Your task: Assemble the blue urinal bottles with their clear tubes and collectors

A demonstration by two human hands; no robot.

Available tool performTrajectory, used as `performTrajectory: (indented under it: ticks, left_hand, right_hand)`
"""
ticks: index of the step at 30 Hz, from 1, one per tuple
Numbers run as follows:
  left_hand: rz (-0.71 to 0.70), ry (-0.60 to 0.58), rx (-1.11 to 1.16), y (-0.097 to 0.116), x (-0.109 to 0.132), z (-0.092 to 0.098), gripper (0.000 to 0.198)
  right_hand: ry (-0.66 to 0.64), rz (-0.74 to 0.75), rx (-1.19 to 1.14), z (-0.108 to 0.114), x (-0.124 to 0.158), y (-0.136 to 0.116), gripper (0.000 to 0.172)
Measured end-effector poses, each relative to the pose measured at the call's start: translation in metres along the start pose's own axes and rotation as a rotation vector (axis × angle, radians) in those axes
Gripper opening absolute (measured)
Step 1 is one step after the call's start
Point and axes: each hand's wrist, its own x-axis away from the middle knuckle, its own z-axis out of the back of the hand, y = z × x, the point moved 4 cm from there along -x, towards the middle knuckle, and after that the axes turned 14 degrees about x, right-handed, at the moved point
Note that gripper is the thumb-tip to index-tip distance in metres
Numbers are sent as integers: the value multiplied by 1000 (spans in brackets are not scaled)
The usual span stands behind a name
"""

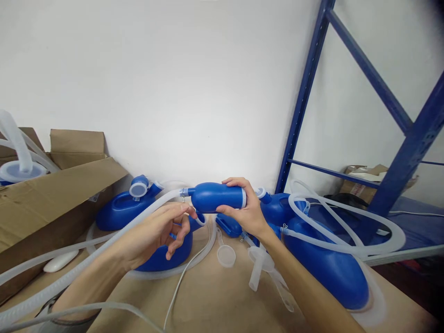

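Note:
My right hand is wrapped round a blue plastic urinal head, held sideways with its whitish rim to the right. Its narrow end joins a translucent ribbed hose, and a small metal spring clamp sits on that joint. Just under the clamp, my left hand has its fingers loosely bent and apart, with nothing in them. The hose runs down over my left forearm. Behind my left hand stands a blue urinal bottle, partly hidden by it.
Blue bottles with coiled hoses lie at the right, another bottle at the left. A translucent cap and a funnel-like piece lie on the brown table. An open cardboard box stands left; a blue rack rises right.

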Motion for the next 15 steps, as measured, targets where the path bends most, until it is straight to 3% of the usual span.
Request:
performTrajectory:
  ticks: [2, 4, 7, 9, 12, 15]
  left_hand:
    - [-79, 46, -172, 10, 8, 2, 38]
    - [-251, 141, -421, 23, 17, 6, 41]
    - [-629, 432, -888, 41, 30, 10, 40]
    - [-808, 634, -1090, 45, 35, 12, 44]
    - [-797, 707, -1079, 42, 31, 19, 63]
    - [-662, 586, -980, 38, 21, 24, 73]
  right_hand:
    - [51, -106, -24, 2, -1, 6, 46]
    - [86, -200, -44, 4, -3, 12, 45]
    - [106, -300, -82, 6, -5, 18, 43]
    - [77, -379, -150, 6, -6, 20, 43]
    - [-96, -508, -265, 3, -5, 16, 46]
    - [-429, -536, -284, -3, -2, 5, 53]
